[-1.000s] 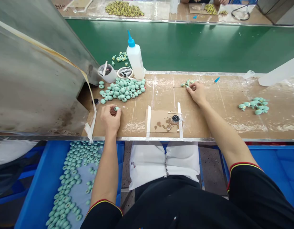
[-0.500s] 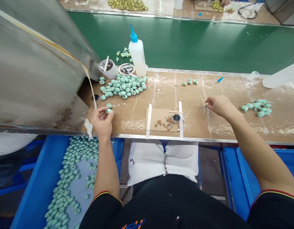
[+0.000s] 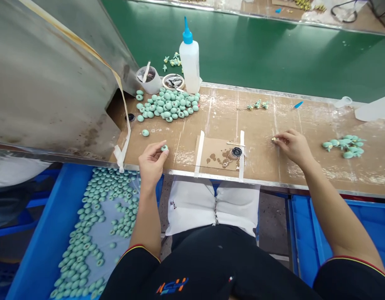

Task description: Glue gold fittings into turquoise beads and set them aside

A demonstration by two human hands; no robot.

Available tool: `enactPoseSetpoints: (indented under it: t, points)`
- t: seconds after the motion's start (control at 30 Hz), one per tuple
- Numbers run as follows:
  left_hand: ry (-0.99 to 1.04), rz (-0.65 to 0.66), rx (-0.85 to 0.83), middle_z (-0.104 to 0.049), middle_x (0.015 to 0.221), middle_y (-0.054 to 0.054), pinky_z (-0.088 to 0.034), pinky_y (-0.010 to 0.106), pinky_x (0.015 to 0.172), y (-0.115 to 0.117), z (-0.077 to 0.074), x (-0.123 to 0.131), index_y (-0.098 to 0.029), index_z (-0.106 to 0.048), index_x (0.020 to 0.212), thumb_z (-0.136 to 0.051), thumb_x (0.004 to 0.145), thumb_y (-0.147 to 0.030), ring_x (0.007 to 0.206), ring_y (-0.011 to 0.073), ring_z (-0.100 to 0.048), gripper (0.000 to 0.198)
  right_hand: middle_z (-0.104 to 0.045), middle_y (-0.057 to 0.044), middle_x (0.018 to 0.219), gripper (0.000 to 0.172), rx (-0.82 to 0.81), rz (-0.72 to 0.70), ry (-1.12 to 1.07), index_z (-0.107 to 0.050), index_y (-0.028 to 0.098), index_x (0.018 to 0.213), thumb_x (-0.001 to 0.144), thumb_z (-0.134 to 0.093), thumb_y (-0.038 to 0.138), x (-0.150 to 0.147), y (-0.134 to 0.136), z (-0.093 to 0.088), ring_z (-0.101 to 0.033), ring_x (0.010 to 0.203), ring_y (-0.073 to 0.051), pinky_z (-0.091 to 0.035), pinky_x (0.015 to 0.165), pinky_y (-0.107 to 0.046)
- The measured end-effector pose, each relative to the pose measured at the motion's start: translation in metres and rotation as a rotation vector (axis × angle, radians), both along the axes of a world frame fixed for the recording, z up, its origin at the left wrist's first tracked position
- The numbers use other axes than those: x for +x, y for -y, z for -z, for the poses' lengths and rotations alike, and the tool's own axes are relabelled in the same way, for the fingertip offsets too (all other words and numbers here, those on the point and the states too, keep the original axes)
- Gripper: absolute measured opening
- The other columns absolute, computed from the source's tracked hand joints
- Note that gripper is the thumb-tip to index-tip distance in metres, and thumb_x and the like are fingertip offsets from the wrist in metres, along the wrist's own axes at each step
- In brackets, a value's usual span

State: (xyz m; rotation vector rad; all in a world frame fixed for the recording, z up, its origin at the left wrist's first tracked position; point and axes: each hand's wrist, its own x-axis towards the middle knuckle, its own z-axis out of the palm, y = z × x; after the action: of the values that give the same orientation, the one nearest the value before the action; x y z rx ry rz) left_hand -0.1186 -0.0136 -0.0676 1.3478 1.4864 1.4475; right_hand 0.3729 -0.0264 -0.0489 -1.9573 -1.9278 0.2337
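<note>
The left hand (image 3: 152, 163) has its grip clamped on a teal bead (image 3: 164, 148), held between thumb and fingertips above the bench (image 3: 217, 121). The right hand (image 3: 294, 146) pinches a tiny pale piece (image 3: 274, 139) low over the bench. A heap of teal beads (image 3: 169, 104) lies ahead, beside a white squeeze bottle (image 3: 190, 62).

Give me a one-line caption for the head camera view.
Left hand pinches a teal bead; right hand pinches a tiny yellowish piece.

Black shirt (image 3: 229, 266), red-and-yellow sleeve trim (image 3: 354, 259)
</note>
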Motion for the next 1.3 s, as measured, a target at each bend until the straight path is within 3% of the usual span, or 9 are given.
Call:
enactPoseSetpoints:
  t: [0.1,0.23,0.43,0.6,0.9,1.3]
  points:
    - [0.065,0.087,-0.013,-0.075,0.095,0.004,-0.063,0.029,0.076,0.01,-0.002,0.025,-0.02,-0.077,0.102,-0.082,0.072,-0.037,0.083,0.016,-0.073,0.035,-0.076,-0.01,0.093,0.013,0.054,-0.011,-0.059,-0.074,0.025,0.086,0.087,-0.065,0.035,-0.01,0.001,-0.004,-0.073,0.081,-0.029,-0.06,0.082,-0.047]
    - [0.135,0.186,-0.068,-0.075,0.091,0.002,-0.065,0.03,0.077,0.021,-0.001,0.05,-0.02,-0.072,0.102,-0.085,0.071,-0.036,0.081,0.0166,-0.075,0.037,-0.079,-0.008,0.089,0.013,0.032,-0.083,-0.147,-0.074,0.026,0.09,0.09,-0.068,0.038,-0.04,0.008,-0.025,-0.075,0.083,-0.029,-0.061,0.079,-0.045]
    - [0.17,0.307,-0.128,-0.073,0.091,0.004,-0.064,0.029,0.073,0.036,0.001,0.076,-0.019,-0.074,0.096,-0.082,0.076,-0.037,0.08,0.0171,-0.075,0.028,-0.078,-0.008,0.1,0.012,0.088,-0.388,-0.169,-0.074,0.026,0.097,0.099,-0.065,0.033,-0.097,0.023,-0.051,-0.074,0.087,-0.025,-0.061,0.079,-0.04]
    - [0.144,0.35,-0.115,-0.072,0.096,0.005,-0.063,0.026,0.07,0.042,0.006,0.087,-0.02,-0.077,0.097,-0.079,0.078,-0.032,0.078,0.0154,-0.074,0.022,-0.074,-0.009,0.106,0.014,0.119,-0.48,-0.121,-0.074,0.026,0.104,0.102,-0.06,0.026,-0.117,0.025,-0.045,-0.073,0.093,-0.024,-0.06,0.079,-0.039]
    - [0.088,0.39,-0.085,-0.073,0.099,0.005,-0.062,0.024,0.066,0.042,0.008,0.083,-0.02,-0.078,0.097,-0.076,0.082,-0.029,0.073,0.0127,-0.071,0.018,-0.075,-0.007,0.103,0.019,0.073,-0.473,-0.114,-0.077,0.03,0.1,0.102,-0.058,0.025,-0.123,0.018,-0.032,-0.071,0.094,-0.026,-0.061,0.082,-0.041]
    - [0.135,0.411,-0.08,-0.074,0.108,0.008,-0.065,0.028,0.07,0.043,0.013,0.08,-0.021,-0.082,0.105,-0.077,0.083,-0.032,0.076,0.0143,-0.071,0.025,-0.075,-0.007,0.099,0.022,0.046,-0.49,-0.086,-0.078,0.031,0.095,0.103,-0.059,0.025,-0.132,0.019,-0.033,-0.069,0.089,-0.026,-0.059,0.079,-0.042]
